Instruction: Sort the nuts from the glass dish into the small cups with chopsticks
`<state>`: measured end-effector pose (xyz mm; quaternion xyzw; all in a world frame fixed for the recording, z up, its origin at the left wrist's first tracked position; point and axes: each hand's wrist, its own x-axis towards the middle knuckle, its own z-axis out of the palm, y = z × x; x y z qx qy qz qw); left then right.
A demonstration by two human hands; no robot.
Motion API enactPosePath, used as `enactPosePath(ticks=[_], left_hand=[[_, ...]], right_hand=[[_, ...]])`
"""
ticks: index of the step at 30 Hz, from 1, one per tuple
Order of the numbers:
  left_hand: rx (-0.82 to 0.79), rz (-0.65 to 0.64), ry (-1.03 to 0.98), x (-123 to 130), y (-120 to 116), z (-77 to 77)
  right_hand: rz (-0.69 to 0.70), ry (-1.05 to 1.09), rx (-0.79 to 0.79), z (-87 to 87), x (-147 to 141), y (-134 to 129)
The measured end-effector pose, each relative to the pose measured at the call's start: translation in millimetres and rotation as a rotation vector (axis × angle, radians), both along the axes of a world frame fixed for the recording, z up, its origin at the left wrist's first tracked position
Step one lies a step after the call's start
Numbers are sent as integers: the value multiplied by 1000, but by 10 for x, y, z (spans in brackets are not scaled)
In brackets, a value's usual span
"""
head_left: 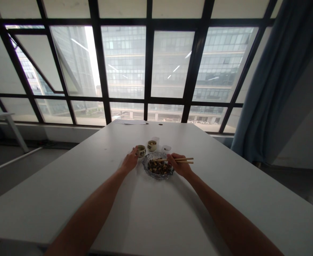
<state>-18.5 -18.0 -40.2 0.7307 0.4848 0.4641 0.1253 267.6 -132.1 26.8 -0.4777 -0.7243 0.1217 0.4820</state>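
In the head view, a white table (156, 209) stood before black-framed windows (125, 64). One clear, scalloped bowl (158, 176) of dark pieces sat there. The right hand (179, 164) grasped two chopsticks (187, 162) over it; the left hand (130, 159) grasped one of two ceramic cups (141, 152) just behind, dark characters illegible.

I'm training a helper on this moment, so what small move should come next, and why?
Probably close the thin, pale wooden chopsticks on one piece of the dark, mixed food in the clear, wavy-rimmed bowl: the right hand holds them with their tips over it, and the left hand is at the small, round cream cup with dark lettering.
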Motion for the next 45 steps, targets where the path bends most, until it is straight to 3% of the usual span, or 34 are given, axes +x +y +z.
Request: enactPosePath(ticks=[6, 11, 14, 23, 27, 30, 35, 40, 45], left_hand=[[-32, -20, 9, 37, -64, 47], [171, 7, 7, 104, -198, 207], [227, -27, -13, 148, -292, 304], [-245, -280, -97, 250, -333, 257], [-352, -199, -134, 243, -322, 312], [-376, -108, -155, 241, -353, 381], [-390, 27, -196, 250, -414, 460], [-387, 83, -184, 263, -424, 461], [-354, 98, -146, 252, -382, 414]], right_hand=[[-139, 254, 60, 60, 62, 15], [-243, 343, 120, 165, 135, -17], [-202, 355, 81, 198, 146, -17], [141, 162, -164, 180, -1, -80], [82, 101, -102, 130, -57, -70], [4, 248, -50, 136, -13, -27], [-25, 442, -188, 208, 137, 27], [52, 337, -314, 157, 73, 38], [72, 187, -189, 93, -93, -12]])
